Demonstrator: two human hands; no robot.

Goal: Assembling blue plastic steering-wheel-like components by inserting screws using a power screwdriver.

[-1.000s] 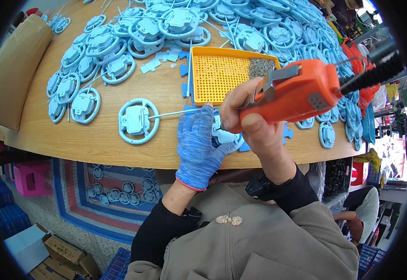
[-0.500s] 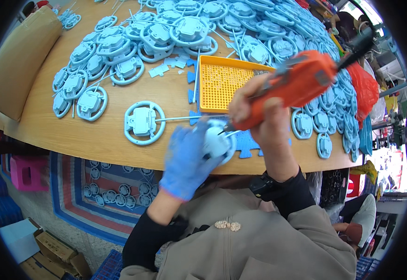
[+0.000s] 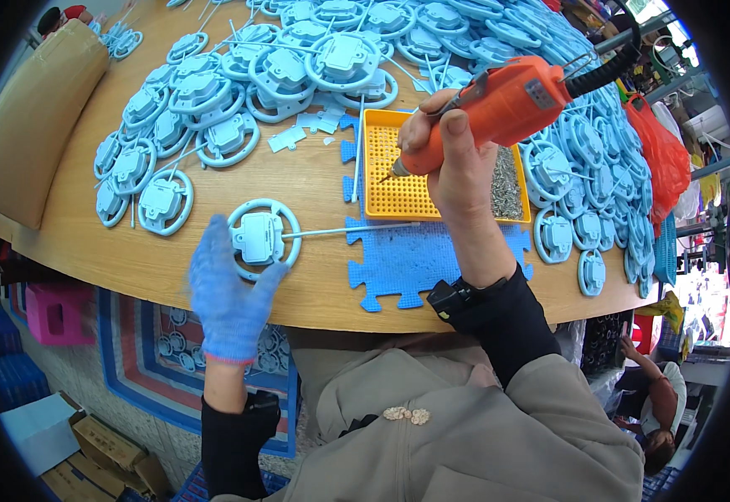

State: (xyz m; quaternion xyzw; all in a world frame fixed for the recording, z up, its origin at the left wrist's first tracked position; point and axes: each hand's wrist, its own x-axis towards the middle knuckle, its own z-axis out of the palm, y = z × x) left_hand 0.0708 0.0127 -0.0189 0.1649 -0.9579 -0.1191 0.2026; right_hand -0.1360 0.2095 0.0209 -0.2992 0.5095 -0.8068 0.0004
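My left hand, in a blue knitted glove, reaches to a light-blue toy steering wheel with a long thin stem. Its fingers are spread along the wheel's left side and the thumb points to the lower rim; whether they touch it I cannot tell. My bare right hand is closed round an orange electric screwdriver. The screwdriver's bit hangs over the yellow perforated tray, tilted down to the left. Small metal screws fill the tray's right part.
Blue foam mat lies before the tray, under the stem's end. Heaps of similar wheels cover the far and right table. A cardboard piece stands at left. Below the edge, a striped bag holds more wheels. A person is at right.
The wheel that my left hand held on the mat, under the screwdriver, is out of that hand. My left hand has moved left to another wheel. The screwdriver has risen over the tray.
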